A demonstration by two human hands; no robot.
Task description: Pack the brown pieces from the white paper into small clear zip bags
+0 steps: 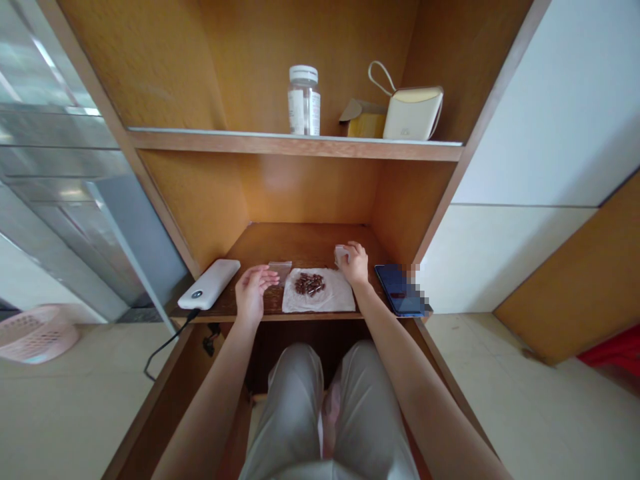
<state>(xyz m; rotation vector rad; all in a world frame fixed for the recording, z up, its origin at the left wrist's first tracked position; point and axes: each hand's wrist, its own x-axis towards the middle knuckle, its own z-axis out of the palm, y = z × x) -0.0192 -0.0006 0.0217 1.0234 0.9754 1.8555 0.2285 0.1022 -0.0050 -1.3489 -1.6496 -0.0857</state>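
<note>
A white tissue (325,298) lies on the wooden shelf (300,240) with a small pile of dark brown capsules (309,285) on it. My left hand (253,288) rests just left of the tissue, fingers stretched out and apart, holding nothing, beside a small clear bag (279,269). My right hand (355,262) is at the tissue's far right corner, fingers closed on a small pale object (341,253) that I cannot make out.
A white power bank (209,284) with a black cable lies at the shelf's left, a dark phone (399,289) at its right. On the upper shelf stand a clear bottle (303,101), a yellow box (365,121) and a cream pouch (413,112). A pink basket (35,331) sits on the floor.
</note>
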